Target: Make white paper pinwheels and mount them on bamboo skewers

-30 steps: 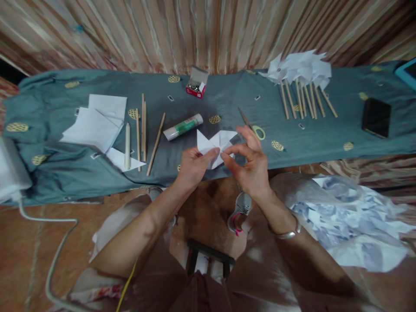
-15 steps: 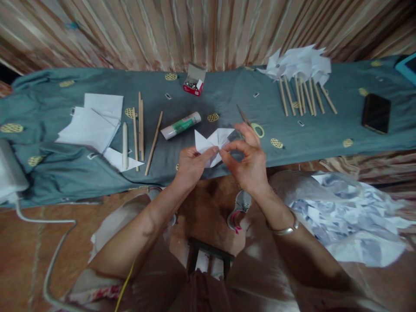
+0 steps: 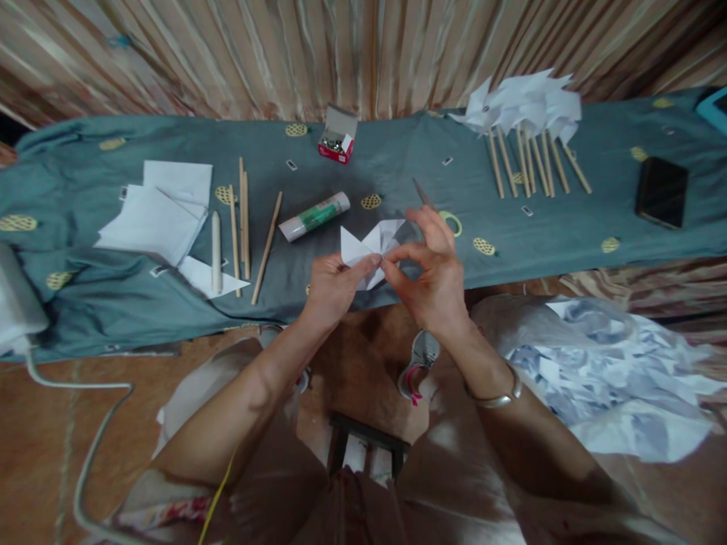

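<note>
I see left hand (image 3: 331,288) closed on the folded paper (image 3: 369,248), above the cloth's (image 3: 391,163) near edge, likely steadying it — right hand (image 3: 435,276) pinches its centre, probably keeping folds gathered.

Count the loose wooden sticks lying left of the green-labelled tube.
4: one slanted stick nearest the green-labelled tube, two close-set sticks farther left, and the leftmost stick, beside the white rod. None seems hidden.
</note>
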`<state>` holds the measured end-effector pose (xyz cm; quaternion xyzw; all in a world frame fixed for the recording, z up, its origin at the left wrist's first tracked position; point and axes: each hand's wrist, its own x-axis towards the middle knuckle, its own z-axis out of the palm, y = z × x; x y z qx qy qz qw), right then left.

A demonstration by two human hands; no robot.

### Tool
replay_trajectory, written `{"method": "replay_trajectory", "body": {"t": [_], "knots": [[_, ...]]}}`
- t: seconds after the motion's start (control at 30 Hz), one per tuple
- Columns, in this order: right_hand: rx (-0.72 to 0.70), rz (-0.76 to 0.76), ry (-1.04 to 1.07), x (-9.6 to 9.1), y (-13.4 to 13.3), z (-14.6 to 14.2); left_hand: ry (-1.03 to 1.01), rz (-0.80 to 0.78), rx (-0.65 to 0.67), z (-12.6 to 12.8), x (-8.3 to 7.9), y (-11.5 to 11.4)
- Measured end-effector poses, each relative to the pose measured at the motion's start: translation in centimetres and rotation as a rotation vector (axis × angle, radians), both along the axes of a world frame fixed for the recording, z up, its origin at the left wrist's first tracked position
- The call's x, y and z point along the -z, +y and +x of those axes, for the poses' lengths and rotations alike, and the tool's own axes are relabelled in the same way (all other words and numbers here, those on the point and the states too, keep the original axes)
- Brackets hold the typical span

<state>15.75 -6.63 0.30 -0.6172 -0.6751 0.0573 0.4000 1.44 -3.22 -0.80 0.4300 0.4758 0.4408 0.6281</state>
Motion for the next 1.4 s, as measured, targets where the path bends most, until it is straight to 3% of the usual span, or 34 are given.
{"method": "replay_trajectory", "body": {"t": [0.5, 0.7, 0.87, 1.0, 1.13, 1.23, 1.4], "knots": [[-0.011, 0.045, -0.078, 0.2, -0.1, -0.2, 0.072, 0.052, 0.011, -0.2, -0.1, 0.2], [0.005, 0.017, -0.037, -0.3, -0.2, -0.5, -0.014, -0.004, 0.006, -0.3, -0.4, 0.2], [0.028, -0.036, 0.213, -0.8, -0.4, -0.3, -0.109, -0.106, -0.033, -0.2, -0.6, 0.5], [0.065, -0.156, 0.671, -0.1, 0.0, -0.1, -0.146, -0.138, -0.02, -0.2, -0.8, 0.7], [0.012, -0.397, 1.089, 0.3, 0.4, -0.7, -0.139, -0.122, -0.009, -0.2, -1.0, 0.5], [-0.016, -0.454, 1.193, 0.0, 0.6, -1.2, -0.111, -0.09, 0.011, -0.1, -0.8, 0.3], [-0.014, -0.445, 1.155, -0.1, 0.9, -1.4, 0.03, 0.007, 0.031, -0.3, 0.0, 0.4]]}}
